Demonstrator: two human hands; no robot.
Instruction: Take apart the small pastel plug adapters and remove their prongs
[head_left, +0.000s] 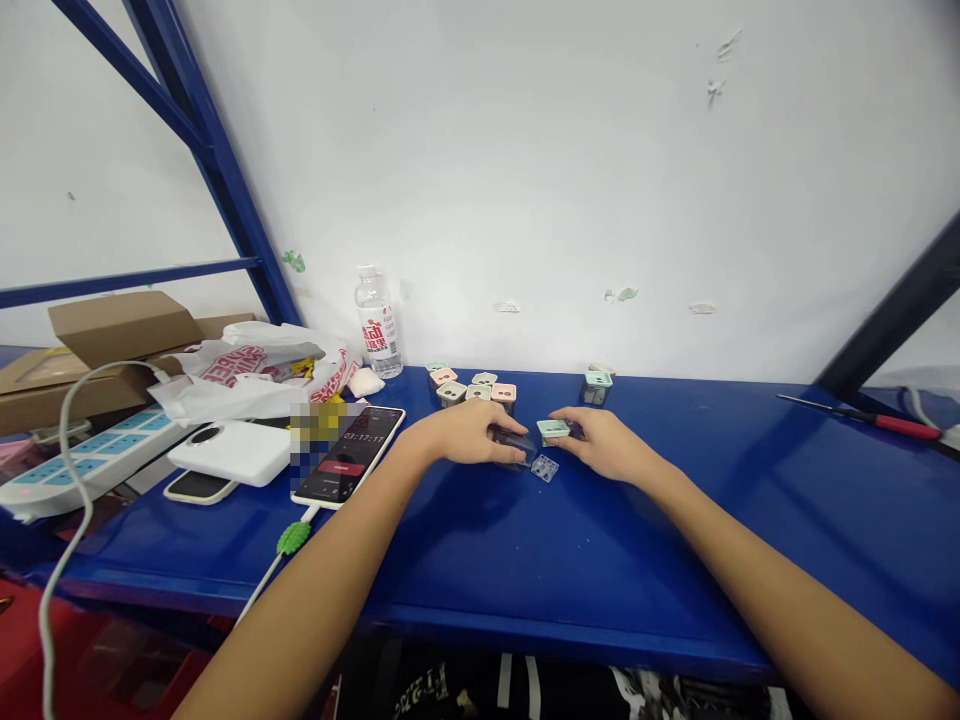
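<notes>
My left hand (480, 432) is closed around a clear plastic case (519, 446), its open end turned right. A small transparent tray-like piece (544, 467) with holes lies against or just beside that end. My right hand (607, 444) pinches a light green lid-like piece (553, 429); my fingers partly hide what is under it. Behind my left hand stand several small boxes with coloured tops, among them a pink-topped box (504, 393) and a cream-topped box (451, 393). Farther right stands a green-topped box (598, 387) with another partly hidden behind it.
On the left are a phone (349, 455) with a timer, a white power bank (229, 452), a power strip (97, 460), a plastic bag (240, 365) and a cardboard box (124, 330). A water bottle (379, 325) stands by the wall. A screwdriver (892, 421) lies far right.
</notes>
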